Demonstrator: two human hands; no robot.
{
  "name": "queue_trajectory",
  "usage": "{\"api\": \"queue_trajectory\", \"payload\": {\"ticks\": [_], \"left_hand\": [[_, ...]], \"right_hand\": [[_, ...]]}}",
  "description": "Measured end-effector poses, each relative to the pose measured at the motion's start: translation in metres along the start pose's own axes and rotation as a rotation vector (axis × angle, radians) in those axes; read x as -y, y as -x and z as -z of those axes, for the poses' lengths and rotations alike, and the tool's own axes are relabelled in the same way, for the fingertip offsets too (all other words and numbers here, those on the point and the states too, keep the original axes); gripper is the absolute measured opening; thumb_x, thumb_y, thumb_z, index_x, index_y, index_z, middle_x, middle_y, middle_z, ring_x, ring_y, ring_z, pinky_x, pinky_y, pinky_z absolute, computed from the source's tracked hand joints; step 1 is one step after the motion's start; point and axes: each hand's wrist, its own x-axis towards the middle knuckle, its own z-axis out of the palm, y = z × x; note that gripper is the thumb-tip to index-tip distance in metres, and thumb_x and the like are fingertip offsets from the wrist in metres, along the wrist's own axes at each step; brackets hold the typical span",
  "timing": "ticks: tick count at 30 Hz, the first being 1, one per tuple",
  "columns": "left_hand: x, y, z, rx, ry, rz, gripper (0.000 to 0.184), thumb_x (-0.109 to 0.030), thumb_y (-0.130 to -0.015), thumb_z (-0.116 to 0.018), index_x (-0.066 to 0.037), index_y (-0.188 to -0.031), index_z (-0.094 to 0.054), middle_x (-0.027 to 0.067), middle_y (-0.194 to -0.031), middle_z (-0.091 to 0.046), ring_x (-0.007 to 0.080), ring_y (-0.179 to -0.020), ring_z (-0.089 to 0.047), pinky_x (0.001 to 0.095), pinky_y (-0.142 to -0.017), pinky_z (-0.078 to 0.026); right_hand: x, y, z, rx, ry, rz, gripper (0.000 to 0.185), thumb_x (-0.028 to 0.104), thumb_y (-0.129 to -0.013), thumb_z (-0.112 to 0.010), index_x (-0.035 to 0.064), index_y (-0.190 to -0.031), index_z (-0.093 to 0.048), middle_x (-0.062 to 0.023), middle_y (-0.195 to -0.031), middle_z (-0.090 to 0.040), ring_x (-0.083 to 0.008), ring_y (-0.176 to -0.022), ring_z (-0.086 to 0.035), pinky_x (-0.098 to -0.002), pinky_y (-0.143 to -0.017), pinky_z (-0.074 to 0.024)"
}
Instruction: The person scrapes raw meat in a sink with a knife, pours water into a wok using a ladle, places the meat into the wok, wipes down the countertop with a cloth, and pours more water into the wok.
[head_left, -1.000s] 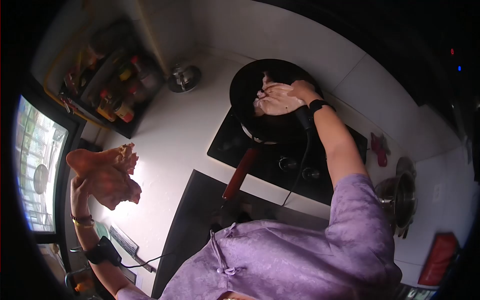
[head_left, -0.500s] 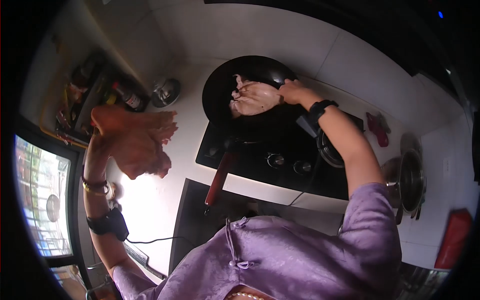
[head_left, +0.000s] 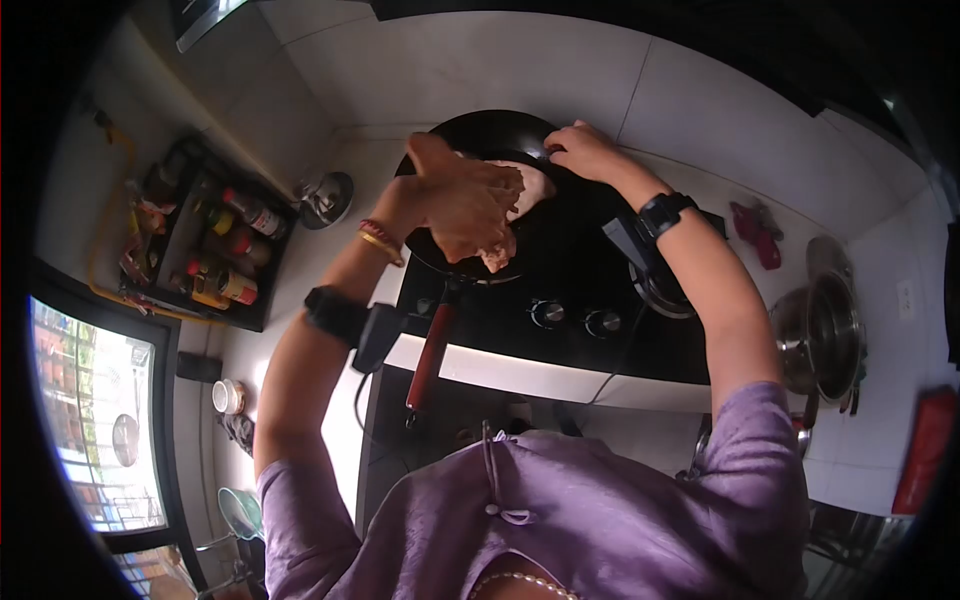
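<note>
My left hand (head_left: 408, 203) grips a piece of raw meat (head_left: 468, 208), which hangs over the left part of the black wok (head_left: 500, 124). Behind it, a paler piece of meat (head_left: 533, 186) lies inside the wok, partly covered from view. My right hand (head_left: 583, 152) is at the wok's right rim, its fingers bent together; whether they hold anything is too small to tell. The wok rests on the black stove (head_left: 480, 345), its red handle (head_left: 428, 365) pointing toward me.
A rack of bottles (head_left: 205, 235) stands at the left beside a metal lid (head_left: 326, 200). Control knobs (head_left: 547, 313) are on the stove's front. Metal pots (head_left: 832, 335) and a pink item (head_left: 757, 235) are at the right.
My left hand has carried its piece of meat rightward from the left counter to over the wok. My right hand has come off the paler meat and moved up to the rim.
</note>
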Motion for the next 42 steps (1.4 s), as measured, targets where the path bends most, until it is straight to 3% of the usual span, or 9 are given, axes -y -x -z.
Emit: {"api": "queue_trajectory", "payload": {"ticks": [11, 13, 18, 25, 27, 30, 35, 38, 42], "left_hand": [[0.047, -0.044, -0.043, 0.123, -0.102, 0.515, 0.02, -0.024, -0.075, -0.055, -0.005, -0.074, -0.06, 0.0059, -0.066, -0.06, 0.0175, -0.055, -0.059, 0.0281, -0.047, -0.047], [0.051, -0.056, -0.024, 0.22, -0.543, 0.48, 0.024, -0.018, -0.072, -0.047, 0.001, -0.075, -0.062, 0.0189, -0.079, -0.061, 0.0259, -0.077, -0.061, 0.0324, -0.066, -0.048], [-0.021, 0.008, -0.013, -0.009, -1.04, -0.068, 0.021, -0.022, -0.078, -0.045, -0.009, -0.083, -0.062, 0.0131, -0.074, -0.061, 0.0267, -0.068, -0.06, 0.0352, -0.062, -0.047], [-0.054, 0.074, 0.02, -0.062, -0.67, -0.217, 0.019, -0.019, -0.078, -0.047, -0.011, -0.09, -0.06, 0.0129, -0.076, -0.06, 0.0301, -0.073, -0.057, 0.0366, -0.065, -0.045], [-0.047, 0.089, 0.033, -0.077, -0.605, -0.228, 0.019, -0.015, -0.076, -0.051, -0.009, -0.093, -0.06, 0.0127, -0.076, -0.061, 0.0285, -0.072, -0.058, 0.0341, -0.065, -0.045], [-0.044, 0.119, 0.049, -0.06, -0.493, -0.152, 0.02, -0.014, -0.078, -0.051, -0.006, -0.095, -0.058, 0.0118, -0.079, -0.062, 0.0257, -0.074, -0.059, 0.0308, -0.067, -0.045], [-0.02, 0.173, 0.082, -0.114, -0.295, -0.086, 0.021, -0.012, -0.08, -0.049, -0.003, -0.097, -0.057, 0.0106, -0.079, -0.063, 0.0195, -0.078, -0.06, 0.0288, -0.073, -0.043], [-0.016, 0.212, 0.097, -0.204, -0.292, 0.086, 0.019, -0.009, -0.08, -0.05, -0.002, -0.097, -0.057, 0.0085, -0.08, -0.062, 0.0154, -0.079, -0.059, 0.0275, -0.073, -0.043], [0.011, 0.267, 0.113, -0.351, -0.118, 0.108, 0.018, -0.004, -0.08, -0.049, 0.0, -0.096, -0.056, 0.0072, -0.081, -0.062, 0.0137, -0.08, -0.059, 0.0252, -0.075, -0.044]], "right_hand": [[0.003, 0.065, 0.022, 0.002, -0.076, -0.05, 0.02, 0.018, -0.073, -0.055, 0.0065, -0.089, -0.061, -0.0113, -0.082, -0.06, -0.0275, -0.084, -0.05, -0.037, -0.078, -0.0396], [0.0, 0.062, 0.015, 0.051, -0.118, -0.018, 0.021, 0.018, -0.073, -0.055, 0.0076, -0.09, -0.061, -0.0109, -0.084, -0.06, -0.0279, -0.083, -0.05, -0.0368, -0.077, -0.0404], [0.007, 0.037, -0.012, 0.165, -0.046, 0.092, 0.022, 0.018, -0.071, -0.054, 0.01, -0.091, -0.061, -0.0099, -0.085, -0.06, -0.0288, -0.083, -0.05, -0.0371, -0.075, -0.0417], [0.063, -0.013, -0.057, 0.485, 0.081, 0.03, 0.043, 0.019, -0.076, -0.05, 0.0161, -0.118, -0.043, -0.0055, -0.127, -0.037, -0.0287, -0.113, -0.037, -0.0335, -0.092, -0.0327], [0.035, -0.042, -0.119, 0.177, 0.113, 0.354, 0.041, 0.021, -0.076, -0.048, 0.0095, -0.116, -0.045, -0.0094, -0.128, -0.036, -0.0275, -0.116, -0.035, -0.0333, -0.095, -0.0295], [0.107, -0.037, -0.068, 0.542, 0.135, 0.375, 0.034, 0.019, -0.073, -0.048, 0.0047, -0.104, -0.05, -0.0153, -0.121, -0.041, -0.0229, -0.114, -0.037, -0.0331, -0.094, -0.0293], [0.06, -0.056, -0.139, 0.479, 0.228, 0.733, 0.017, 0.015, -0.065, -0.054, 0.0087, -0.08, -0.059, -0.0078, -0.089, -0.057, -0.0209, -0.096, -0.049, -0.0314, -0.089, -0.0333], [0.044, -0.069, -0.122, 0.587, 0.208, 0.755, 0.027, 0.023, -0.066, -0.057, 0.0149, -0.091, -0.06, -0.0105, -0.102, -0.055, -0.0219, -0.101, -0.049, -0.0307, -0.086, -0.0364], [0.057, -0.08, -0.093, 0.402, -0.133, 0.297, 0.022, 0.025, -0.071, -0.053, 0.0126, -0.087, -0.061, -0.0138, -0.089, -0.059, -0.0315, -0.083, -0.055, -0.0364, -0.072, -0.0445]]}}
